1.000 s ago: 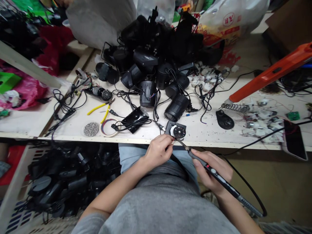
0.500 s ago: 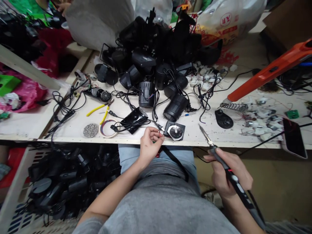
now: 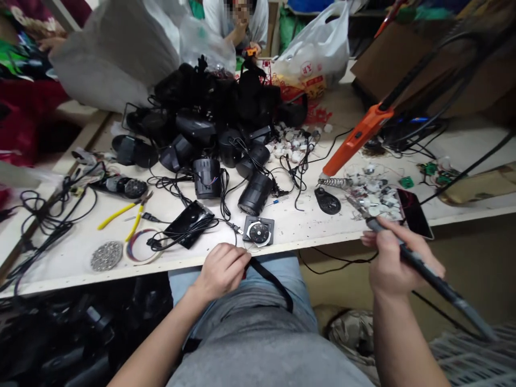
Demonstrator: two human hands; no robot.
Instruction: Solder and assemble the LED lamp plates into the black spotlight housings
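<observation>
Hands [image 3: 221,271] [image 3: 397,258] over bench edge [image 3: 121,275], soldering iron [image 3: 427,271] raised

Grey T-shirt [image 3: 262,365], pale blue jeans [image 3: 237,285], bare left hand [image 3: 221,271], bare right hand [image 3: 393,263].

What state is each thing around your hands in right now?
Right hand, closed around the soldering iron
Soldering iron, held up, tip off the table
Left hand, curled at the table edge by a black cable
Pliers, lying on the table, handles apart
Phone, lying flat, screen dark
Dial, lying flat on a square plate
</observation>
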